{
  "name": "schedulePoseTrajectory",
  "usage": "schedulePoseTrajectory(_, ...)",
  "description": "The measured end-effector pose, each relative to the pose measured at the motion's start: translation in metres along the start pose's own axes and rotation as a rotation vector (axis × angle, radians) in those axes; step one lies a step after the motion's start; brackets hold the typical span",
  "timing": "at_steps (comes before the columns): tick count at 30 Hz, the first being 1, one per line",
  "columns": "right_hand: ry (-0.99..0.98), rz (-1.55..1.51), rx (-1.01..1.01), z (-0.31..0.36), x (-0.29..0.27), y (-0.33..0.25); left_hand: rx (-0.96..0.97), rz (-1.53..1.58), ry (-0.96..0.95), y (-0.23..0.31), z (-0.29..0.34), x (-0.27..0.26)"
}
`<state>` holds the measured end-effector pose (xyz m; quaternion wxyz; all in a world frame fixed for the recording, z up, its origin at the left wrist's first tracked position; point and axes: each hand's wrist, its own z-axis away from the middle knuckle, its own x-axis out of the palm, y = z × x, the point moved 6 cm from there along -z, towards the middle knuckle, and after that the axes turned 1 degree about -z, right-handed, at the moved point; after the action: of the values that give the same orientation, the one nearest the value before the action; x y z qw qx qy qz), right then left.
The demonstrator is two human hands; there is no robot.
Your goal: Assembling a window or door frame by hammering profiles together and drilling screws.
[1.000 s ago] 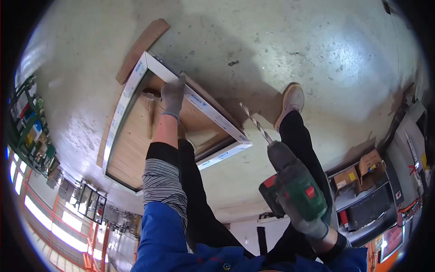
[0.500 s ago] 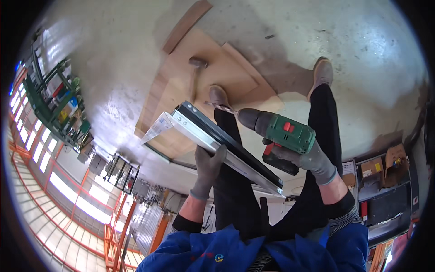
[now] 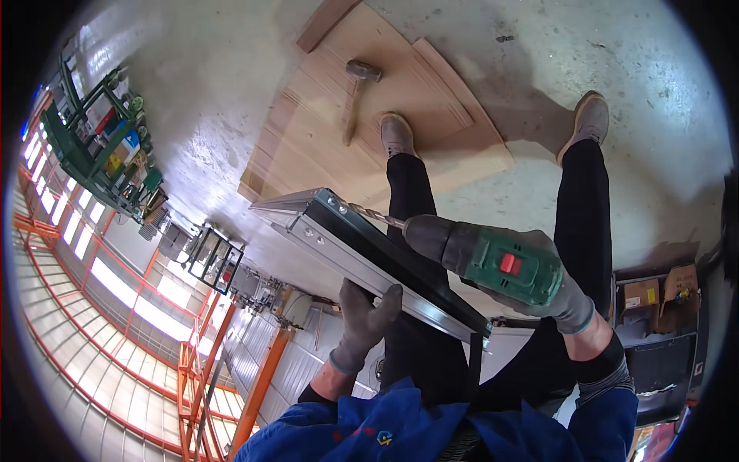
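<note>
My left hand (image 3: 363,317), in a grey glove, grips the silver side of a metal frame (image 3: 346,260) held up in front of my legs. A dark profile runs along the frame's upper side, with small round heads near its far corner. My gloved right hand (image 3: 568,302) is wrapped round the handle of a green and black cordless drill (image 3: 500,263) with a red switch. Its long twist bit (image 3: 377,215) points left, the tip lying at the dark corner of the frame. Whether the tip enters a hole there cannot be made out.
On the floor ahead lie flat brown boards (image 3: 431,100) with a wooden-handled hammer (image 3: 354,92) on them. My left foot stands on the boards, my right foot on concrete. A shelf (image 3: 654,346) with cardboard boxes is at right; a green rack (image 3: 85,154) stands far left.
The drill has turned and moved down and right in view, bringing its bit tip to the frame's dark corner. The frame is tilted differently, and the whole view has shifted.
</note>
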<state>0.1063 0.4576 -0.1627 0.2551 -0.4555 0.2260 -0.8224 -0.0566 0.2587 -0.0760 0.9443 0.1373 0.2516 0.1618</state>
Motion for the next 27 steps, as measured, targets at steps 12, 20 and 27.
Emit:
schedulePoseTrajectory(12, -0.059, 0.075, 0.023, -0.017, -0.002, -0.033, -0.015, -0.024, -0.031, -0.001, 0.006, -0.001)
schedulePoseTrajectory(20, -0.135, 0.213, -0.033, -0.028, 0.000, -0.053, -0.022, -0.055, -0.062, 0.003, 0.006, -0.006)
schedulePoseTrajectory(27, -0.132, 0.200, 0.030, -0.023, 0.025, -0.029, 0.018, -0.034, -0.055, 0.001, -0.001, -0.018)
